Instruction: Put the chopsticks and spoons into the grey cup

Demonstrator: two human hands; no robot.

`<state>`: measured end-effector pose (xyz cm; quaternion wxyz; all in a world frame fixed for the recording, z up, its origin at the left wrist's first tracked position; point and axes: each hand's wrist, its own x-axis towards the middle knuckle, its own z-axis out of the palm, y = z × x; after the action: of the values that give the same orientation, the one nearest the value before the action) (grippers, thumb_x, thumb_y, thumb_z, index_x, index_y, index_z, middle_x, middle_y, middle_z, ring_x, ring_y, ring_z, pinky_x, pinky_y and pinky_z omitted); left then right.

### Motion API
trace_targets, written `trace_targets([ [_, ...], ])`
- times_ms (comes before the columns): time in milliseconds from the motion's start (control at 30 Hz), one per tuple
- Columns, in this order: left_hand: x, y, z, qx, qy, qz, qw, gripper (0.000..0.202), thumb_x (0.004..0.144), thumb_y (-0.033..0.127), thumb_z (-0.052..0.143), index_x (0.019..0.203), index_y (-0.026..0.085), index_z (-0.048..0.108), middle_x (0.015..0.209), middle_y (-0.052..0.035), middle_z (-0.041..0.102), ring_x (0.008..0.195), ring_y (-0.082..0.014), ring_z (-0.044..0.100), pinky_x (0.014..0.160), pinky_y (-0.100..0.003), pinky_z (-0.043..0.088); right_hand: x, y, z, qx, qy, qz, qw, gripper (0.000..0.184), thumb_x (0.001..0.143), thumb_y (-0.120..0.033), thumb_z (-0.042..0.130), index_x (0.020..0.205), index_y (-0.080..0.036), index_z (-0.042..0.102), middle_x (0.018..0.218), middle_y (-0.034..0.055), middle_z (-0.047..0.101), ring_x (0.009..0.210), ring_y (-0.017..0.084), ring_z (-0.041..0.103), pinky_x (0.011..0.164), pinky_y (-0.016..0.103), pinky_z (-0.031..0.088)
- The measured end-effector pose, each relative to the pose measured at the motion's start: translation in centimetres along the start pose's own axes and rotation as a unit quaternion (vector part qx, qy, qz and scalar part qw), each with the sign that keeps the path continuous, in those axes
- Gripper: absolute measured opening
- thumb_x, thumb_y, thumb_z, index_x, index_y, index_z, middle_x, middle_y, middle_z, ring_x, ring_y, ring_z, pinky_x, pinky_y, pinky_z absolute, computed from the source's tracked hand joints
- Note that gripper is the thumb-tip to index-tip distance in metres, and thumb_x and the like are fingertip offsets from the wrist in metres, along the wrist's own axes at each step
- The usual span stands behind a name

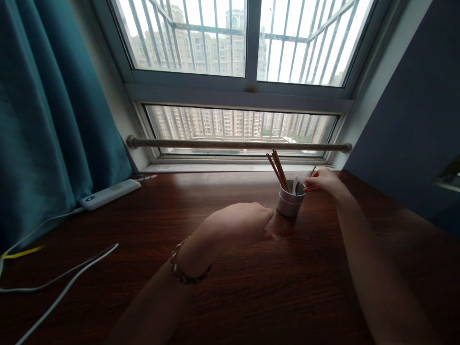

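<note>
A small white cup (288,204) stands upright on the brown wooden table, with several wooden chopsticks (278,171) leaning to its left side and a white spoon (295,185) inside it. At the cup's right rim, my right hand (322,181) pinches a thin dark utensil (314,169); its lower part is hidden by the fingers, so its exact kind does not show. My left hand (244,223) hovers just left of the cup, back upward, its fingers bent down and the thumb apart from them. Nothing shows in it, and it appears not to touch the cup.
A white power strip (110,194) lies at the table's back left, beside a teal curtain (46,110). White cable (68,285) loops over the left side, near a yellow strip (24,252). Behind the table, a metal rail (230,144) crosses the window; a dark wall rises at right.
</note>
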<state>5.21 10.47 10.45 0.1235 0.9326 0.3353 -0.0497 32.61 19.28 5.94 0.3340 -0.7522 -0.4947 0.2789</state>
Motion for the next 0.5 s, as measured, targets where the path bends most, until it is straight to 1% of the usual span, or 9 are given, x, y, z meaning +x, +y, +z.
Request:
trace_targets([
  [133,-0.02,-0.11,0.06,-0.002,0.004,0.0,1.0,0.033,0.078,0.045,0.055,0.096,0.017,0.061,0.087,-0.0072,0.065,0.073,-0.0189,0.061,0.059,-0.024,0.043,-0.04,-0.02,-0.25,0.007,-0.012,0.023,1.0,0.011,0.075,-0.008,0.056,0.065,-0.008,0.05,0.068,0.014,0.062,0.063,0.017,0.063,0.054,0.021,0.052],
  [267,0.01,-0.23,0.24,-0.014,0.004,0.002,1.0,0.033,0.078,0.045,0.054,0.095,0.017,0.062,0.087,-0.007,0.065,0.073,-0.0191,0.061,0.058,-0.024,0.042,0.01,0.0,-0.52,-0.013,-0.017,0.026,0.999,0.014,0.073,-0.012,0.062,0.068,-0.008,0.05,0.067,0.0133,0.062,0.061,0.017,0.062,0.047,0.019,0.048],
  [367,0.11,-0.31,0.45,-0.018,-0.001,0.01,1.0,0.031,0.078,0.043,0.054,0.096,0.018,0.061,0.088,-0.0068,0.065,0.072,-0.0194,0.061,0.057,-0.025,0.042,-0.01,0.08,-0.61,-0.027,-0.022,0.021,0.999,0.015,0.072,-0.015,0.065,0.071,-0.007,0.051,0.072,0.0136,0.063,0.06,0.016,0.062,0.046,0.017,0.047],
  [500,0.18,-0.25,0.53,-0.007,-0.001,0.006,1.0,0.034,0.078,0.044,0.055,0.098,0.017,0.061,0.089,-0.008,0.066,0.073,-0.0199,0.061,0.06,-0.026,0.044,-0.44,-0.07,-0.73,-0.046,-0.024,0.019,0.998,0.016,0.074,-0.018,0.065,0.074,-0.006,0.055,0.076,0.014,0.063,0.06,0.014,0.061,0.048,0.017,0.047],
])
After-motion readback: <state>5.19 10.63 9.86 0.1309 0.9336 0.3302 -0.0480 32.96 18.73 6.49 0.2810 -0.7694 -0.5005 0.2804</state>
